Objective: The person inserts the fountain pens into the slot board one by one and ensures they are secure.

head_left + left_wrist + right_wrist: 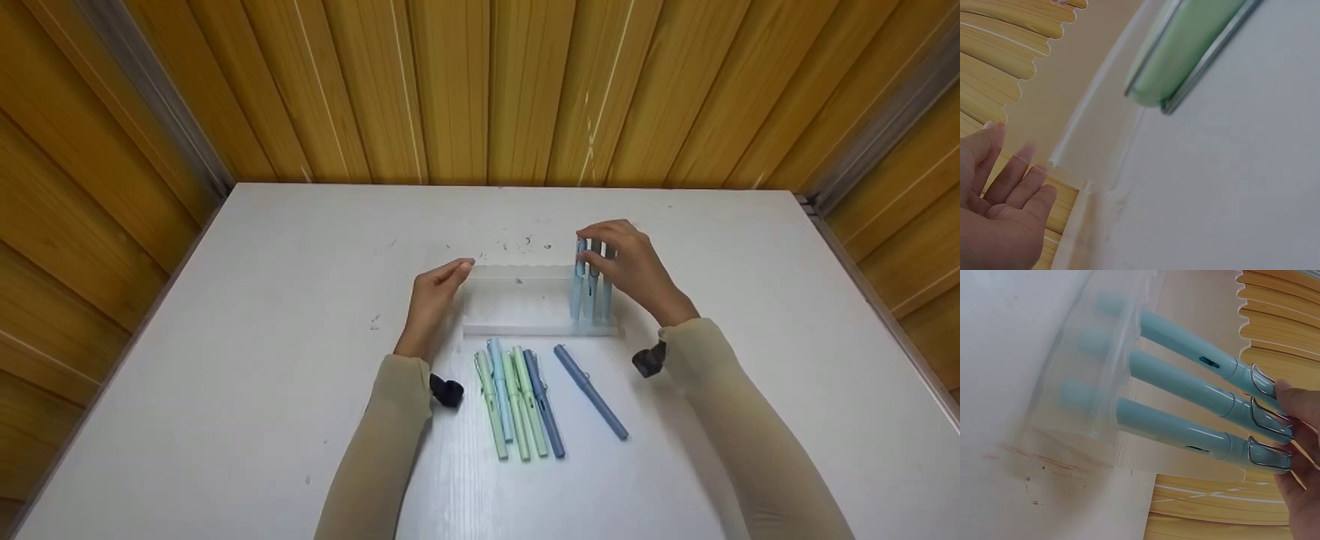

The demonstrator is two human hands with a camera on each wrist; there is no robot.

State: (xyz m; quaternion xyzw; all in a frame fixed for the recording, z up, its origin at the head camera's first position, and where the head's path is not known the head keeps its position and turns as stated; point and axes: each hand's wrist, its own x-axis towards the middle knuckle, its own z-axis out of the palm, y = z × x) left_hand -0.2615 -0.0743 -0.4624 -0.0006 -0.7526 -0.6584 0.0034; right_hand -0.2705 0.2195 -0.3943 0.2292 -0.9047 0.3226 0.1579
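A clear plastic pen stand [538, 330] with a scalloped upper edge stands on the table. My left hand [439, 296] pinches the upper left corner of its back panel [1033, 121], some fingers showing through the plastic. Three light blue pens [1179, 385] stand side by side at the stand's right end, metal-clipped caps up and lower ends in its base. My right hand [634, 266] is at their caps, thumb and fingers pinching the innermost pen [1202, 354]. Behind the other two caps, the remaining fingers are partly hidden.
In front of the stand lie several loose pens: light green pens [491, 409], a light blue pen [501, 397] and a dark blue pen [546, 409]. Another dark blue pen [596, 397] lies apart at an angle. Yellow wood-patterned panels [450, 90] border the white table [225, 375].
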